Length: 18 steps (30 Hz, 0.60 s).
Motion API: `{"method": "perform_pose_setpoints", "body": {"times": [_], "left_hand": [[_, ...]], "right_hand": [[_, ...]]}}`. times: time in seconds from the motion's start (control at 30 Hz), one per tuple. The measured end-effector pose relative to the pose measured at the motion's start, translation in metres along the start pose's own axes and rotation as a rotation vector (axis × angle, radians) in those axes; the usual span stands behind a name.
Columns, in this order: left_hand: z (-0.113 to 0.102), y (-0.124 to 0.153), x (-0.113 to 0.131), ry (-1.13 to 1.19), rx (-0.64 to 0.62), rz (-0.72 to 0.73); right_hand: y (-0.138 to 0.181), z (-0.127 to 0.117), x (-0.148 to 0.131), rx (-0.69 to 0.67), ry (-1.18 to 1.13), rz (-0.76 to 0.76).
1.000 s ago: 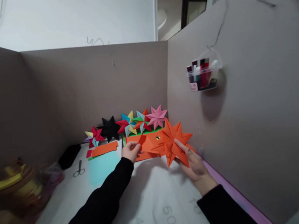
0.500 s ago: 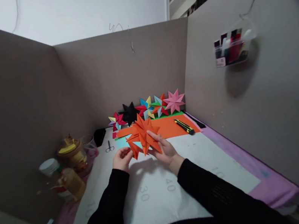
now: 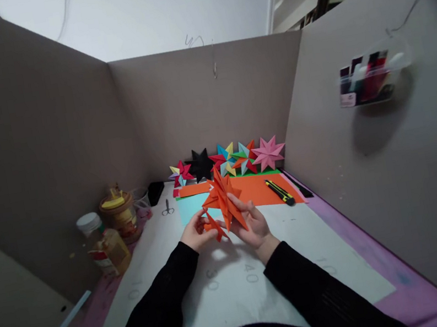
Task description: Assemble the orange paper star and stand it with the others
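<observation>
An orange folded-paper star is held up above the white sheet, turned partly edge-on. My right hand grips it from the right, thumb against its front and fingers underneath. At its lower left, my left hand pinches a smaller orange folded-paper piece with closed fingers. Whether that piece is joined to the star, I cannot tell. Behind the hands lie orange paper and light blue paper. A yellow-and-black utility knife rests on the orange paper.
Folded-paper stars in several colours stand along the back wall. Scissors lie at the left. A glue bottle, a brown jar and a clear cup line the left side. A clear bag hangs on the right wall.
The star has turned from facing me to nearly edge-on. My left hand has moved in closer beneath it with the smaller piece. The whole view has shifted slightly.
</observation>
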<state>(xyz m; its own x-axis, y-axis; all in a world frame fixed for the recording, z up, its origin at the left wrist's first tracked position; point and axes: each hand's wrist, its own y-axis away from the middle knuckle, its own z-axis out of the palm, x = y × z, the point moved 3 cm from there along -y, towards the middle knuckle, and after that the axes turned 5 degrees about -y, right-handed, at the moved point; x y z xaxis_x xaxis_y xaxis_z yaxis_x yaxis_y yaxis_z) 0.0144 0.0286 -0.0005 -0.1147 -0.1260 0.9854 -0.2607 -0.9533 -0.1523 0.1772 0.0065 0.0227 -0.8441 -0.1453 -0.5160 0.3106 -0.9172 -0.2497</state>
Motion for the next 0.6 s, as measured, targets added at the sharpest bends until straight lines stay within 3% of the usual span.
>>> {"method": "perform_pose_setpoints", "body": {"times": [0.1, 0.27, 0.37, 0.47, 0.6], "left_hand": [[0.003, 0.001, -0.002, -0.120, -0.036, -0.013], [-0.007, 0.001, 0.002, -0.315, 0.148, 0.011], [-0.017, -0.004, 0.002, -0.113, 0.191, -0.044], [-0.034, -0.009, -0.001, 0.084, 0.351, -0.043], [-0.059, -0.012, -0.004, 0.055, 0.559, -0.015]], "right_hand": [[0.002, 0.003, 0.004, -0.009, 0.046, 0.018], [0.004, 0.006, 0.002, -0.005, 0.136, 0.013], [0.004, 0.001, -0.007, 0.020, 0.156, -0.026], [0.004, -0.007, -0.016, 0.083, 0.233, -0.046], [0.005, -0.011, -0.019, 0.086, 0.361, -0.026]]}}
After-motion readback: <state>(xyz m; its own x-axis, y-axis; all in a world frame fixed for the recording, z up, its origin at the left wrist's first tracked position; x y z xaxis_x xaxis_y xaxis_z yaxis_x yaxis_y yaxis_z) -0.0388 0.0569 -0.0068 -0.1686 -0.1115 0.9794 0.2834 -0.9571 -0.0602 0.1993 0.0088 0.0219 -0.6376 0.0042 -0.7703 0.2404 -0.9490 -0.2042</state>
